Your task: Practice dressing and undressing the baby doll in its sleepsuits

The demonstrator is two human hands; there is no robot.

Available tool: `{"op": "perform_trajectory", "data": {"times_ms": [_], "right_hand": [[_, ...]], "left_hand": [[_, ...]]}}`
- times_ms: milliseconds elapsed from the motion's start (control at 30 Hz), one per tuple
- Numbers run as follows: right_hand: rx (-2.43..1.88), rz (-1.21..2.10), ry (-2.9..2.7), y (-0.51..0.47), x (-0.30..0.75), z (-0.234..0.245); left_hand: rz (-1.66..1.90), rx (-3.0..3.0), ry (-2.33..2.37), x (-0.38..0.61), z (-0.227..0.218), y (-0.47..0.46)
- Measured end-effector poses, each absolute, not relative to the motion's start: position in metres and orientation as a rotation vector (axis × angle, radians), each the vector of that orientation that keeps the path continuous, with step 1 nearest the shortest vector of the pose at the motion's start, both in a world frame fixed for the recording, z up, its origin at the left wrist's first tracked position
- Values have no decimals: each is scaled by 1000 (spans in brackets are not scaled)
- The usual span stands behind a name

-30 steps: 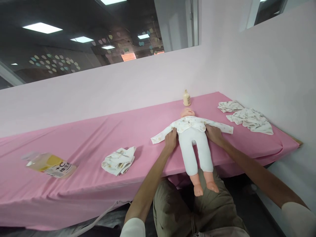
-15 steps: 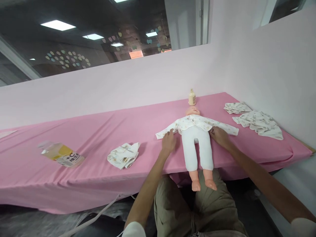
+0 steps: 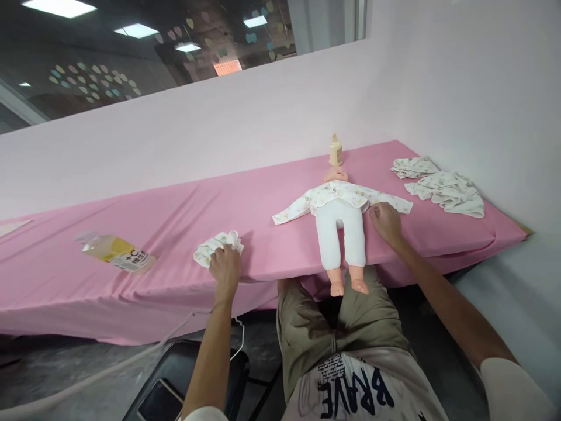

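A baby doll (image 3: 340, 225) lies on its back on the pink table (image 3: 166, 216), wearing a printed white top and white trousers, its bare feet hanging over the front edge. My right hand (image 3: 384, 222) rests beside the doll's hip, fingers bent, touching the top's hem. My left hand (image 3: 225, 266) has closed over a crumpled printed cloth (image 3: 215, 247) lying to the doll's left.
A small cream bottle (image 3: 335, 151) stands behind the doll's head. More printed baby clothes (image 3: 442, 188) lie at the table's right end by the wall. A yellow drink bottle (image 3: 116, 252) lies on its side at the left. A black chair (image 3: 175, 380) stands below.
My left hand left the doll's side and moved left onto the crumpled cloth. The right hand stayed by the doll's hip. The view tilted downward.
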State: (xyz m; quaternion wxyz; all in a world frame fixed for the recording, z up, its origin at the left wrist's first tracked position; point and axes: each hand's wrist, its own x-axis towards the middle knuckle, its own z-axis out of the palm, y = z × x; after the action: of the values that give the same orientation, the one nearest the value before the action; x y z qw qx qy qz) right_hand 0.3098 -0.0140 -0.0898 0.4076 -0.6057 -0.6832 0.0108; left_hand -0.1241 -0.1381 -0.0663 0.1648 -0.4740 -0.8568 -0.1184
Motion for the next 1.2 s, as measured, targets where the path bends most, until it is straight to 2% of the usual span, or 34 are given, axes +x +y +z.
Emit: {"op": "perform_trajectory", "data": {"times_ms": [67, 133, 333, 467, 533, 600, 833, 933, 1033, 1200], "right_hand": [[-1437, 18, -1593, -39, 305, -87], [-1318, 12, -1535, -70, 295, -82], [-934, 188, -1920, -127, 241, -42], [-828, 331, -2156, -113, 208, -18], [-850, 489, -2138, -102, 200, -14], [-883, 678, -2007, -93, 199, -12], [-951, 1010, -1466, -75, 221, 16], [-956, 1038, -1423, -75, 227, 31], [-946, 919, -1571, -76, 238, 43], [-1015, 705, -1968, -73, 265, 60]], "left_hand": [[-643, -1383, -2539, -126, -56, -135], [-1091, -1365, -2548, -123, -45, -132], [-2294, -1387, -2143, -51, -17, -114], [-2752, -1627, -1959, 7, -3, -116], [-2793, -1733, -1953, 22, -1, -123], [-2674, -1787, -1996, 28, -1, -130], [-1525, -2256, -2054, 24, -6, -144], [-1218, -2361, -1896, 26, -4, -143], [-1316, -2393, -1921, 22, 1, -136], [-2047, -2141, -1951, 12, 36, -125]]}}
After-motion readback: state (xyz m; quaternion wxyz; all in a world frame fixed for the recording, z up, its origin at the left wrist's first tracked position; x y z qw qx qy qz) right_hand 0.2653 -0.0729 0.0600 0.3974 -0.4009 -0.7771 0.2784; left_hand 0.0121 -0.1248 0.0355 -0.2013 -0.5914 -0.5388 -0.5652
